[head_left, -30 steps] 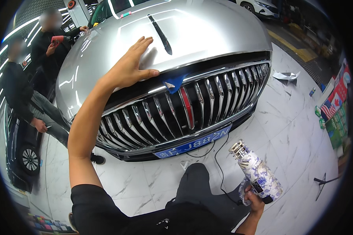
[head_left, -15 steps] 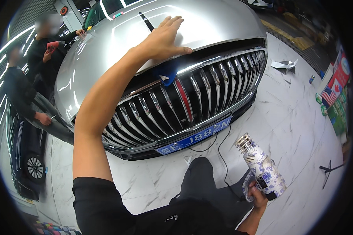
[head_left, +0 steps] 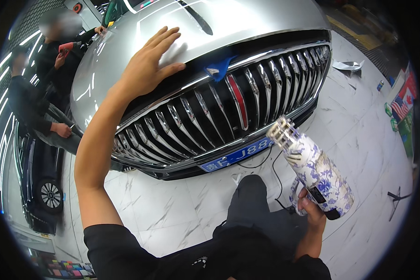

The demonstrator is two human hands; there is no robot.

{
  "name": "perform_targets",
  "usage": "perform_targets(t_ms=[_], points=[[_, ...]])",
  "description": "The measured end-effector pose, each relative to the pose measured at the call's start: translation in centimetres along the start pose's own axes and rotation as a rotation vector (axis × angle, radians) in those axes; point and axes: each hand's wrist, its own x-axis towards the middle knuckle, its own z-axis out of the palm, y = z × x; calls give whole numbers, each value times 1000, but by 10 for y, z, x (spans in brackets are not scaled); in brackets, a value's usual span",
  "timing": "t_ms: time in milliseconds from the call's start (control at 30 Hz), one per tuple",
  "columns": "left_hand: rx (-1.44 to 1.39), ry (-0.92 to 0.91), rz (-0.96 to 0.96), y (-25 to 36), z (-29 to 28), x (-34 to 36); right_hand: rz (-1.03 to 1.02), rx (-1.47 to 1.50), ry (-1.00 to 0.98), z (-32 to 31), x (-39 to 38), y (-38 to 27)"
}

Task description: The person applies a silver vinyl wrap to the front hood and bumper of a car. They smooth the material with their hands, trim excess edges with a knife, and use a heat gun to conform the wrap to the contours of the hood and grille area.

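Note:
My left hand (head_left: pixel 150 64) is spread, fingers apart, at the front edge of the silver car hood (head_left: pixel 247 21); whether the palm presses on it I cannot tell. My right hand (head_left: pixel 311 208) grips the handle of a heat gun (head_left: pixel 319 175), white with a blue floral pattern. Its metal nozzle points up and left toward the chrome grille (head_left: pixel 275 79). A blue cloth (head_left: pixel 223 68) is tucked in the gap above the grille, near the red emblem bar (head_left: pixel 238 102). Higher on the hood shows a dark, narrow strip (head_left: pixel 196 17).
Two people stand left of the car; one holds a red heat gun (head_left: pixel 69 47). A dark car (head_left: pixel 42 177) is behind them. A black cord (head_left: pixel 279 182) hangs below the bumper. Crumpled film (head_left: pixel 348 66), a can and a small black stand (head_left: pixel 397 197) are on the marble floor at right.
My left hand has moved left along the hood edge. The heat gun has come up, nearer the grille. The view has shifted, so the car sits further right.

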Motion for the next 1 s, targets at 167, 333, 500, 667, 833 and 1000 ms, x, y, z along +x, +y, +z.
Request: perform_targets(t_ms=[167, 333, 500, 667, 833, 1000], points=[[27, -15, -39, -18, -25, -59, -107, -54, -133, 41, 30, 3], [53, -20, -210, -33, -49, -122, -517, -948, -365, 48, 39, 29], [99, -4, -356, -61, -66, -184, -673, -1025, -400, 60, 45, 31], [5, 12, -495, -69, -75, -214, -683, -973, -350, 53, 64, 24], [-77, 3, -444, -60, -61, -163, -420, -538, -152, 44, 72, 3], [-144, -59, -408, -40, -34, -84, -263, -152, -65, 32, 54, -1]])
